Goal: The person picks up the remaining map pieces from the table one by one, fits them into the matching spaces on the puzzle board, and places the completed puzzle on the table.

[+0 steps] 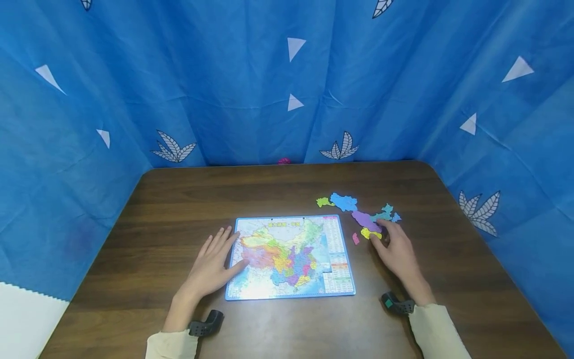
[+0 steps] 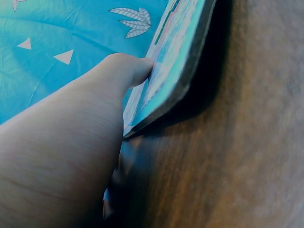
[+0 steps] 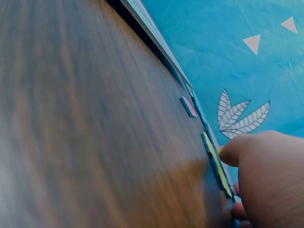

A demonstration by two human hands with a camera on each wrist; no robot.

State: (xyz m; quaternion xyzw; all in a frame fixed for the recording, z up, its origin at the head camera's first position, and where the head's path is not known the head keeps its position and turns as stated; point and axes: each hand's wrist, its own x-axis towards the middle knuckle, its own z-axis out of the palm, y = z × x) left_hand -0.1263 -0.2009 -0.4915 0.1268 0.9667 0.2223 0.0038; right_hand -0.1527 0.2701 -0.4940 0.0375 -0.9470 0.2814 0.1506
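A map puzzle board (image 1: 332,244) with a blue rim lies flat on the table. My left hand (image 1: 211,271) rests at its left edge, fingers straight and thumb spread over the map; the left wrist view shows the thumb (image 2: 141,70) on the board's surface. Right of the board, my right hand (image 1: 399,252) reaches over loose map pieces. Its thumb is right at a yellow piece (image 1: 366,233), while the fingers overlap the end of a purple piece (image 1: 362,218) and a teal piece (image 1: 386,210). The right wrist view shows the yellow piece (image 3: 216,164) flat beside the thumb.
A blue piece (image 1: 344,202) and a green piece (image 1: 323,202) lie behind the board's right corner. A small pink piece (image 1: 356,239) sits close to the board's right edge, and a small blue piece (image 1: 396,217) beyond my right hand. Blue curtain (image 1: 251,99) surrounds the wooden table (image 1: 179,199).
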